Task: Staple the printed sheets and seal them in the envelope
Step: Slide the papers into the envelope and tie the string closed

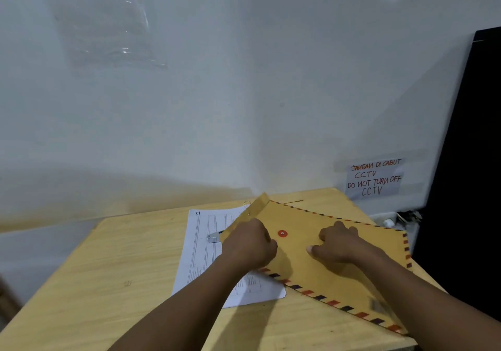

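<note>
Envelope [339, 264] first: a large manila one with a red and dark striped border, lying at an angle on the right part of the pale wooden table [95, 283], its left end overlapping the printed sheets [200, 255]. Those sheets lie flat on the table left of centre, outside the envelope, with a small metal stapler [214, 238] resting on top of them, partly hidden by the envelope's flap [257, 207]. The flap stands raised at the far left end, so the mouth looks open, probably to take the papers. The left hand [248, 245] sits at that mouth with fingers curled in; it seems to be pinching the flap edge, though what the fingertips grip is hidden. The right hand [343, 243] presses down on the envelope's middle, fingers bent and knuckles up, thumb out toward the near side, likely to pin the body while the other hand works the opening. Between the hands is the red string-tie button [282, 233]. Whether the sheets are stapled cannot be told. Sealing is not yet done. A taped note [375, 177] about the CCTV hangs on the wall at far right.
</note>
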A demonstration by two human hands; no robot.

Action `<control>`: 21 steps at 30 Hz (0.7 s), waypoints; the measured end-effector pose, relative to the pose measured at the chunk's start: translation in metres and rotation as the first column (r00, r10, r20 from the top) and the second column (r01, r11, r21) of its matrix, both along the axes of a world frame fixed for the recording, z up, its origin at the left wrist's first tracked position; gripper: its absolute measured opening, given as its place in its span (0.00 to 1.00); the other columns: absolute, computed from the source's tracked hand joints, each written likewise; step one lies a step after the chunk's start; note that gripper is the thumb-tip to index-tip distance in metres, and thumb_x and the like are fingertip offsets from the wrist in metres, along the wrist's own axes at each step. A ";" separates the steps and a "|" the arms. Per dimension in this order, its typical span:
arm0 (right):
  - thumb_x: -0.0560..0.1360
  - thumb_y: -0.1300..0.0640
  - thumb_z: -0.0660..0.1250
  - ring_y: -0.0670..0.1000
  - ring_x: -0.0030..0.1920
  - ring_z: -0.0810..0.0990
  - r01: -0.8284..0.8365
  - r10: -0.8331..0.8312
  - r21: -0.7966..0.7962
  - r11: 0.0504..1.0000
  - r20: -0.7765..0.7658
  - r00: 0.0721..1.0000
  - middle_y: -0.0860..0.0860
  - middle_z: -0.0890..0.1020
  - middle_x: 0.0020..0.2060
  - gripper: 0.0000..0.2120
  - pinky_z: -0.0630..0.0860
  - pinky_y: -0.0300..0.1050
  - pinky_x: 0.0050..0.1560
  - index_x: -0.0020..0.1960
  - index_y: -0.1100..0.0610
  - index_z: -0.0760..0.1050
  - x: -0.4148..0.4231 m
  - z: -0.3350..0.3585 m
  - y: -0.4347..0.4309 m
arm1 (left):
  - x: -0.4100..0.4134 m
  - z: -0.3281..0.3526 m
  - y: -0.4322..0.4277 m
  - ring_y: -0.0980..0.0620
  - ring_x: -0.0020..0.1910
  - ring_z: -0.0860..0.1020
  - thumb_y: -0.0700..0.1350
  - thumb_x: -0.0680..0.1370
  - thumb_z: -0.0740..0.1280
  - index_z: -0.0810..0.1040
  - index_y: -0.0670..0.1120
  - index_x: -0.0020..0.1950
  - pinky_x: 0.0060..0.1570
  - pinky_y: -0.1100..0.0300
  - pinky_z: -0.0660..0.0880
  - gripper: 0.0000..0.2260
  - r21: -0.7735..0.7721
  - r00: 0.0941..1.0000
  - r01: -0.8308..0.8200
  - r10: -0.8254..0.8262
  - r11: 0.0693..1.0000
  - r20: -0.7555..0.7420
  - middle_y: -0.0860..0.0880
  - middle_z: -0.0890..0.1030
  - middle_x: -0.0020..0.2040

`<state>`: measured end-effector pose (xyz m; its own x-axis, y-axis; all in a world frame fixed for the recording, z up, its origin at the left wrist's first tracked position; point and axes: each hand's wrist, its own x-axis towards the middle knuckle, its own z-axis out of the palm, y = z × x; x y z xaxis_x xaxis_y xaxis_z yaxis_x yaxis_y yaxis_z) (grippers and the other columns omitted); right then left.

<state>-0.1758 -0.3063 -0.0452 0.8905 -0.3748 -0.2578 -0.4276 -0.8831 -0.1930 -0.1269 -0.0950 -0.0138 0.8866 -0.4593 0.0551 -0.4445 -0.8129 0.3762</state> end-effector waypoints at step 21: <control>0.80 0.52 0.59 0.63 0.74 0.57 -0.026 0.029 -0.069 0.997 0.045 0.999 0.53 0.58 0.76 0.25 0.58 0.64 0.68 0.74 0.34 0.62 0.019 -0.003 -0.013 | 0.011 -0.026 -0.033 0.46 0.56 0.81 0.45 0.78 0.64 0.85 0.50 0.58 0.59 0.50 0.79 0.13 0.109 0.919 0.388 -0.375 0.915 -0.121 0.47 0.85 0.57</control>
<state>-0.1571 -0.3190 -0.0479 0.9109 -0.3657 -0.1911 -0.3953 -0.9061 -0.1508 -0.1156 -0.1276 -0.0396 0.6403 -0.7612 -0.1030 -0.6976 -0.6324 0.3367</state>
